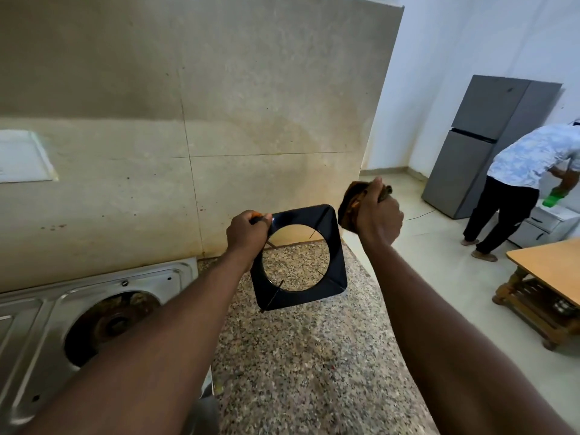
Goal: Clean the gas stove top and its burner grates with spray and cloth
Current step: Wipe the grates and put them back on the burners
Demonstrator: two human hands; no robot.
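My left hand (248,233) grips the upper left corner of a black square burner grate (335,259) with a round opening, held up in the air above the counter and tilted toward me. My right hand (378,216) grips a bunched brown cloth (348,205) at the grate's upper right corner. The steel gas stove top (40,312) lies at the lower left, with a bare rusty burner (114,321) showing in its round well. No spray bottle is in view near me.
A speckled granite counter (298,365) runs under the grate and ends at the right. A stained beige wall (188,120) stands behind. Farther right are a grey fridge (483,142), a wooden table (549,262), and a person (521,183) bending over a white unit.
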